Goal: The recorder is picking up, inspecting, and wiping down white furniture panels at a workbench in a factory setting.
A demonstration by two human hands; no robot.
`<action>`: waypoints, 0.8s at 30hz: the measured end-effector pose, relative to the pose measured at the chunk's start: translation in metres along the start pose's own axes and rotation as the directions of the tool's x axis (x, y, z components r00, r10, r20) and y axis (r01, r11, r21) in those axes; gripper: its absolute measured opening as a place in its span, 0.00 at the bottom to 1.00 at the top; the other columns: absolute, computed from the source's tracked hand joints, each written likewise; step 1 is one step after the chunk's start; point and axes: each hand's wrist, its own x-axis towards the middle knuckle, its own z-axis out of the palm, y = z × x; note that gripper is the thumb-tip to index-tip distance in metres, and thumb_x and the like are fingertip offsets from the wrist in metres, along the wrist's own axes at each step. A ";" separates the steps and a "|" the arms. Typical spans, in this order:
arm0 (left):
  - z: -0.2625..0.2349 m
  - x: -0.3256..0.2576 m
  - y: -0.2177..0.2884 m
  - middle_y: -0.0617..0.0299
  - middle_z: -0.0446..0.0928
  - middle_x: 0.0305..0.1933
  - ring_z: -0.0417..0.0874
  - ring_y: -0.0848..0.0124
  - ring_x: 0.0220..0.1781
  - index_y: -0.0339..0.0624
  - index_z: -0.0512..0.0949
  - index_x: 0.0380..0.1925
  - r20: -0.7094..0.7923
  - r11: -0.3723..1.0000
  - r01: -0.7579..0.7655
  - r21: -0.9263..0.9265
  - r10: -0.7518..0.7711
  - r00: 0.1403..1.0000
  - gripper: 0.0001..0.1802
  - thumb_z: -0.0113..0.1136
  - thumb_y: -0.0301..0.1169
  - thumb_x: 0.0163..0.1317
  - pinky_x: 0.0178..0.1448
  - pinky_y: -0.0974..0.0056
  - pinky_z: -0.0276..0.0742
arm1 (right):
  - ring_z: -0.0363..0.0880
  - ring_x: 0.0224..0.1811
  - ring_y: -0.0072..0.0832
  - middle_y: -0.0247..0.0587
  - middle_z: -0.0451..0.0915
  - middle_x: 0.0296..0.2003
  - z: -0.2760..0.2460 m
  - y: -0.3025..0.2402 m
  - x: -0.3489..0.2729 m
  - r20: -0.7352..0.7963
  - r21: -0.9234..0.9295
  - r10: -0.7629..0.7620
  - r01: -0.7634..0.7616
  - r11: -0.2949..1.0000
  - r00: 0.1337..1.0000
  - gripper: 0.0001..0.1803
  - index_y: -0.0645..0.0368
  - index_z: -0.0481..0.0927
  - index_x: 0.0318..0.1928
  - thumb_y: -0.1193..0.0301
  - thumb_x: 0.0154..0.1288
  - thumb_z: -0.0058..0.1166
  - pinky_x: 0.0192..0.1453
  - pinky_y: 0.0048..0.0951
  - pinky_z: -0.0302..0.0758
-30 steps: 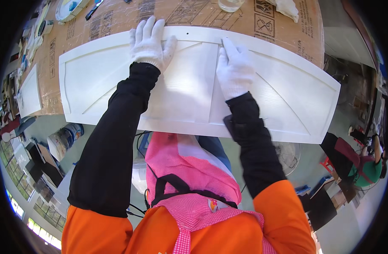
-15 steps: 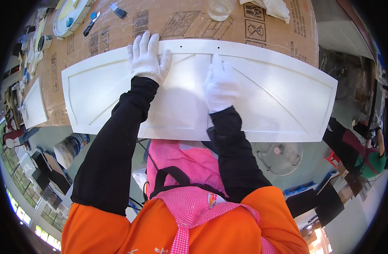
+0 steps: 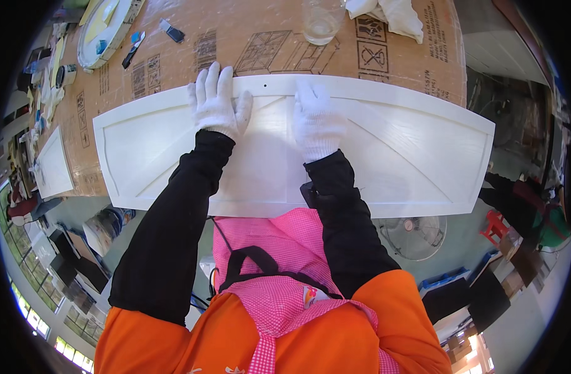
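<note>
A long white wooden cabinet door panel (image 3: 397,156) lies across a cardboard-covered table (image 3: 254,43), its near edge overhanging toward me. My left hand (image 3: 217,103), in a white glove, rests flat on the panel near its far edge with fingers spread. My right hand (image 3: 316,121), also in a white glove, lies on the panel a little to the right, fingers together and pressed on the surface. Neither hand grips anything. Both forearms wear black sleeves.
A clear glass jar (image 3: 321,22) and a white cloth (image 3: 391,12) sit at the table's far side. A round plate (image 3: 104,31) with paint and small tools lies far left. A smaller white panel (image 3: 52,168) sits left. A floor fan (image 3: 413,234) stands below right.
My right hand slid left across the panel toward the left hand. The view shifted so more of the table's far side shows.
</note>
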 end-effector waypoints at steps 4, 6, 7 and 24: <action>-0.003 -0.004 -0.010 0.46 0.67 0.72 0.63 0.45 0.74 0.43 0.72 0.63 0.000 1.000 0.004 0.017 -0.004 1.000 0.33 0.60 0.48 0.62 0.78 0.36 0.49 | 0.82 0.37 0.42 0.45 0.82 0.39 0.055 0.043 -0.034 0.075 -0.275 0.187 -0.160 0.948 0.980 0.12 0.54 0.81 0.52 0.65 0.75 0.50 0.38 0.37 0.78; -0.006 -0.005 -0.013 0.46 0.67 0.72 0.63 0.45 0.74 0.43 0.71 0.64 -0.015 0.999 0.003 0.034 -0.002 1.000 0.33 0.61 0.48 0.61 0.78 0.37 0.49 | 0.82 0.36 0.43 0.43 0.82 0.37 0.084 0.120 -0.030 0.340 0.372 0.280 -0.402 0.837 0.898 0.14 0.53 0.82 0.54 0.67 0.73 0.50 0.38 0.39 0.78; -0.002 -0.004 -0.009 0.46 0.67 0.72 0.63 0.45 0.74 0.43 0.71 0.64 -0.015 1.000 0.003 0.015 -0.003 1.000 0.33 0.61 0.48 0.61 0.78 0.37 0.49 | 0.82 0.35 0.43 0.43 0.82 0.36 0.091 0.148 -0.026 0.593 0.610 0.346 -0.686 0.397 0.727 0.16 0.52 0.82 0.56 0.68 0.71 0.52 0.38 0.40 0.78; 0.001 0.000 -0.002 0.49 0.63 0.75 0.61 0.48 0.77 0.45 0.68 0.68 0.028 0.999 -0.016 0.028 0.016 0.999 0.33 0.56 0.47 0.66 0.80 0.40 0.48 | 0.80 0.52 0.48 0.48 0.84 0.47 0.145 0.166 -0.030 0.520 0.631 0.430 -0.671 0.390 0.739 0.19 0.53 0.80 0.59 0.63 0.74 0.46 0.60 0.43 0.75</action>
